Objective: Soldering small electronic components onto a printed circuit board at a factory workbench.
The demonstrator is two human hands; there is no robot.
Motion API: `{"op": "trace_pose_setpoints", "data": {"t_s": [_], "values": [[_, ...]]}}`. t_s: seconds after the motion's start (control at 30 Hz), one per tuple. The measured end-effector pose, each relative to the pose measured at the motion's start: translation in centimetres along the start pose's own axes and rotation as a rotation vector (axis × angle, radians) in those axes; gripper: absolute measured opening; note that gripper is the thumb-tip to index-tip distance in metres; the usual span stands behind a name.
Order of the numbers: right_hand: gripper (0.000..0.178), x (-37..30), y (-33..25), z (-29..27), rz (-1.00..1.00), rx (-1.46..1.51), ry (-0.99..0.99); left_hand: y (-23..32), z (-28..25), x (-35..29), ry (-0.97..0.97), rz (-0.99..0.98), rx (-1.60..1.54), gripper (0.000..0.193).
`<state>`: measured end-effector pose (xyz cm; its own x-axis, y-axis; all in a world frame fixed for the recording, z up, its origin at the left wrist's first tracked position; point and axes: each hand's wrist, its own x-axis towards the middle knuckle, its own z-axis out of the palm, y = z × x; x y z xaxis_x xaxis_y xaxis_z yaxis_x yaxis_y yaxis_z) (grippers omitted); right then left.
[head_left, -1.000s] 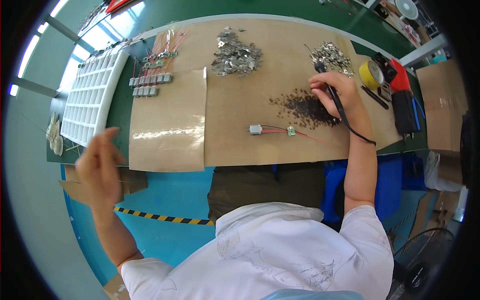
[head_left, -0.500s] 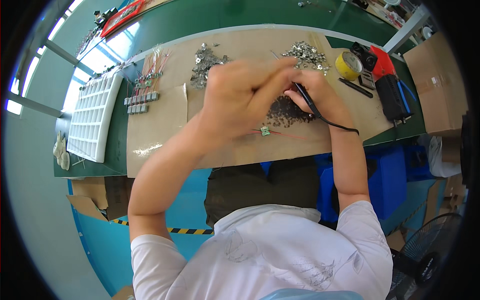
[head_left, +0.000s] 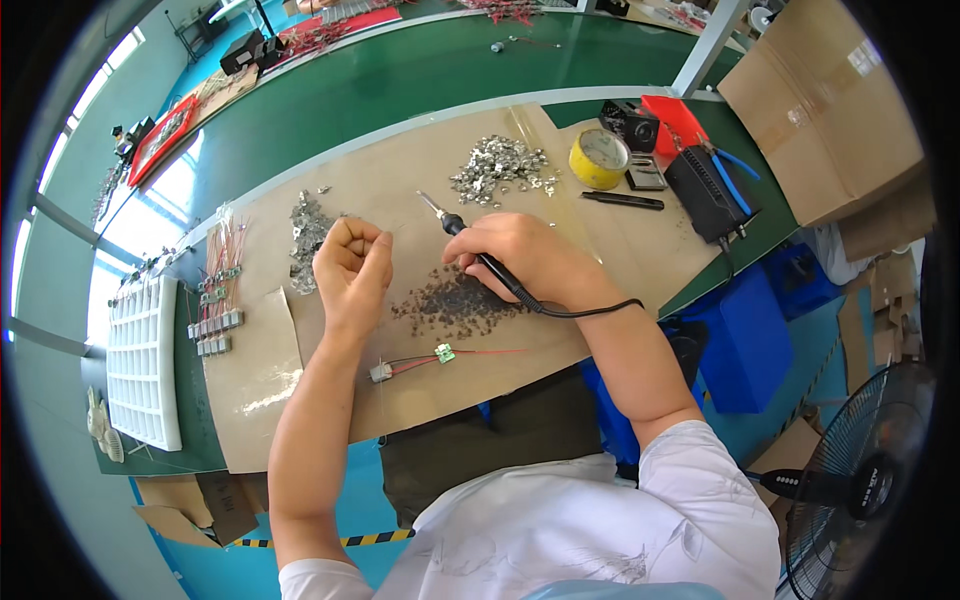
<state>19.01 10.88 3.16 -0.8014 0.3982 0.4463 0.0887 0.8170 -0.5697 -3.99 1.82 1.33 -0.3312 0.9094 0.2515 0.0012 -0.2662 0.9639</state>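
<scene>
My right hand (head_left: pixel 525 255) grips a black soldering iron (head_left: pixel 492 266) like a pen, its metal tip pointing up and left above the board. Its cable runs back over my right wrist. To the left, my left hand (head_left: pixel 353 272) is closed in a pinch, with a thin wire faintly showing at the fingertips. Below the hands lies a small green circuit board (head_left: pixel 444 353) with red and dark wires, joined to a small whitish connector block (head_left: pixel 381 372). Small dark parts (head_left: pixel 455 305) are heaped between the hands. Beside my left hand is a pile of flat metal pieces (head_left: pixel 307 235).
Silvery metal parts (head_left: pixel 497 168) lie at the back. Yellow tape (head_left: pixel 600 159), a black pen-like tool (head_left: pixel 622 200), a black box (head_left: pixel 708 192) and a red tray (head_left: pixel 672 122) stand right. Left are wired assemblies (head_left: pixel 215 322) and a white compartment tray (head_left: pixel 143 362). A fan (head_left: pixel 862 485) stands lower right.
My hands have moved apart, the left one away from the right hand and the iron. The view has shifted, and the circuit board with its connector block shows more fully.
</scene>
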Motion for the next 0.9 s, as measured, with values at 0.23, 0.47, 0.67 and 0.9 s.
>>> {"op": "trace_pose_setpoints", "data": {"t_s": [0.23, 0.47, 0.67, 0.9], "values": [[0.026, 0.0, 0.0, 0.4, 0.000, 0.002, -0.019, -0.1, -0.4, 0.0, -0.036, -0.080, 0.016, 0.013], [0.043, -1.3, -2.6, 0.0, 0.033, -0.131, 0.251, -0.9, -0.4, 0.0, 0.021, -0.259, 0.107, 0.018], [0.039, -6.2, -4.4, 3.3, 0.342, 0.226, 0.593, -0.9, 0.8, 0.2, -0.081, -0.103, 0.498, 0.016], [0.025, -7.7, -3.1, 4.4, 0.273, 0.283, 0.660, -0.4, 0.5, -0.4, -0.178, -0.043, 0.557, 0.014]]}}
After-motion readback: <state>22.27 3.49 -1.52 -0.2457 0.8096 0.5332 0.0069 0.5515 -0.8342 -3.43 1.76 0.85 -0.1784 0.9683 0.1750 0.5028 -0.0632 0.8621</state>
